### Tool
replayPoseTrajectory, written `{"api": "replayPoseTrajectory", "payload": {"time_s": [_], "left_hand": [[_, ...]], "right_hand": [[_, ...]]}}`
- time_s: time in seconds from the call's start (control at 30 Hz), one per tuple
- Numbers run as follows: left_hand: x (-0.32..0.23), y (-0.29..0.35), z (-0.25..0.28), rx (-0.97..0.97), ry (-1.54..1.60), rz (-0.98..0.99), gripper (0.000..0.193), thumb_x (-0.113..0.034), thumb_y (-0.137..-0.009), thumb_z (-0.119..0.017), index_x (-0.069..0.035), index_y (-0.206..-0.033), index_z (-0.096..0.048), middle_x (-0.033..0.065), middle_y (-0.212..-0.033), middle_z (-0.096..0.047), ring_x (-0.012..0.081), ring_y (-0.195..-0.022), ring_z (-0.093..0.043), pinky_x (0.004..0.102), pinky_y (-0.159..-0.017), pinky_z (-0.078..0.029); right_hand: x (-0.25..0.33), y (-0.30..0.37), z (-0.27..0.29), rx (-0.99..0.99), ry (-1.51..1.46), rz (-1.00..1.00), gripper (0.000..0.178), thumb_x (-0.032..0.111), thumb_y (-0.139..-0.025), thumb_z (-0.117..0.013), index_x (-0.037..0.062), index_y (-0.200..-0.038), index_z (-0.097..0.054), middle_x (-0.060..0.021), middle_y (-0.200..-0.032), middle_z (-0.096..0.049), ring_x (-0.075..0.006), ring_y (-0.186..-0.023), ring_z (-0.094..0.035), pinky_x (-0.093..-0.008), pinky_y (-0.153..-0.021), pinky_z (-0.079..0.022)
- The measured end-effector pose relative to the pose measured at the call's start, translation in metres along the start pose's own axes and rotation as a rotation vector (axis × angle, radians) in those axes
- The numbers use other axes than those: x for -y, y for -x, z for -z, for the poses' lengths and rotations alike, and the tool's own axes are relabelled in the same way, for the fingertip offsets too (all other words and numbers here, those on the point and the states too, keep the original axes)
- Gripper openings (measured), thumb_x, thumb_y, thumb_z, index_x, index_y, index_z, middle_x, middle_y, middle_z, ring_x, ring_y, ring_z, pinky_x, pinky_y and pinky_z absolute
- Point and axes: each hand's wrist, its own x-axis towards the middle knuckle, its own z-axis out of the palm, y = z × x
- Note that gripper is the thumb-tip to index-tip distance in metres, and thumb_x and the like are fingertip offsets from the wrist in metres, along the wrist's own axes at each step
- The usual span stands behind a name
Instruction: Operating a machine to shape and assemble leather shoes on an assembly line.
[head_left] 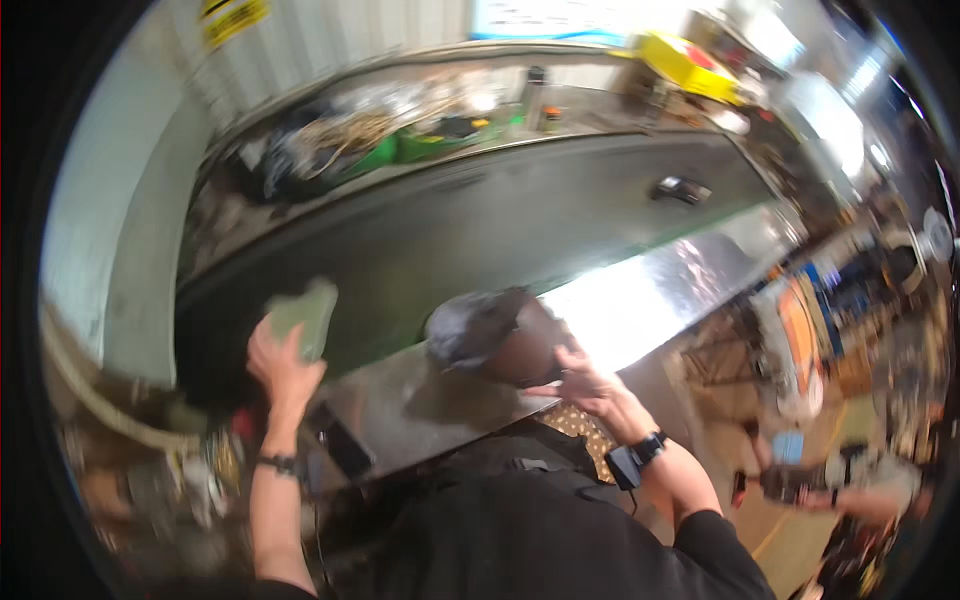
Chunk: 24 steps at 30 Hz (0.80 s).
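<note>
My left hand grips a flat, pale green piece, blurred by motion, over the left part of the dark work surface. I cannot make out whether it is cloth or something stiffer. My right hand has its fingers apart around the right side of a rounded, dark brown thing. A grey, crumpled-looking part shows at that thing's left. It is over the shiny metal front strip of the bench; its exact kind is too smeared to tell.
A dark phone-like slab lies at the bench's front edge. Farther right sits a small black object. Green trays with tangled material, a bottle and a yellow box line the back ledge. Another person's arm shows at right.
</note>
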Motion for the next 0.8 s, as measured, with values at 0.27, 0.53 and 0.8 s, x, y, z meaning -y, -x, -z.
{"api": "replayPoseTrajectory", "payload": {"time_s": [0.27,0.53,0.8], "left_hand": [[-0.190,0.084,0.000,-0.143,0.323,-0.621,0.041,-0.022,-0.067,-0.073,-0.020,-0.106,-0.062,0.0103,-0.133,-0.049,0.0288,-0.129,-0.044,0.0490,-0.103,-0.033],[-0.260,0.124,-0.009,0.243,0.845,-0.670,0.014,-0.025,-0.081,-0.076,-0.014,-0.089,-0.076,0.0076,-0.118,-0.065,0.0207,-0.117,-0.057,0.0432,-0.105,-0.038],[-0.259,0.076,0.021,0.360,2.506,0.941,0.050,-0.039,-0.107,-0.052,0.003,-0.133,-0.055,0.0134,-0.134,-0.062,0.0194,-0.119,-0.061,0.0369,-0.102,-0.050]], "right_hand": [[0.029,0.016,0.098,-0.292,-0.057,0.032,0.064,0.042,-0.100,-0.061,0.0188,-0.154,-0.036,-0.0139,-0.154,-0.041,-0.0368,-0.136,-0.046,-0.0604,-0.103,-0.044],[0.055,0.055,0.080,-0.522,-0.021,0.078,0.046,0.042,-0.102,-0.051,0.0122,-0.135,-0.061,-0.0083,-0.125,-0.063,-0.0258,-0.114,-0.059,-0.0447,-0.095,-0.048],[0.036,0.093,0.030,-0.404,-0.129,0.100,0.050,0.025,-0.097,-0.060,0.0054,-0.142,-0.057,0.0073,-0.051,-0.038,-0.0093,-0.050,-0.034,-0.0253,-0.059,-0.035]]}}
